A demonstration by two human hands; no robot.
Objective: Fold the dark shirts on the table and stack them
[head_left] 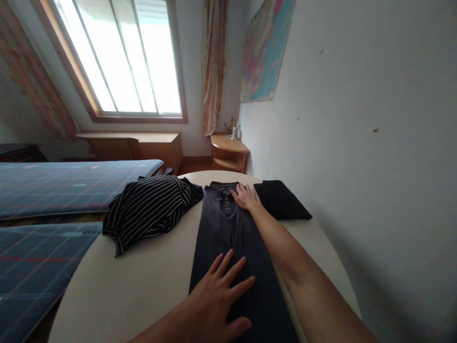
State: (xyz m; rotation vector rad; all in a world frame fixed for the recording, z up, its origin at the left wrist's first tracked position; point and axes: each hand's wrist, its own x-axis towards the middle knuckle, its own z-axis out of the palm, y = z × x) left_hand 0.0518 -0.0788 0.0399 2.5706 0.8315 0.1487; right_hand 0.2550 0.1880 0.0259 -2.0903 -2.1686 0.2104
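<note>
Dark trousers (217,228) lie lengthwise on a round cream table (143,286), the waistband at the far edge and the buttoned fly facing up. My left hand (223,290) is over the trouser legs in the near part, fingers spread, holding nothing. Farther off, my right hand (245,196) rests flat at the right side of the waistband, its fingers apart. A black garment with white stripes (150,207) lies loosely bunched to the left. On the right is a folded black cloth (282,200), close to my right hand.
Beds with blue plaid covers (71,186) stand left of the table. A white wall (374,190) runs along the right. Beyond the table are a wooden corner shelf (228,143), a desk (157,138) and a bright window (124,57).
</note>
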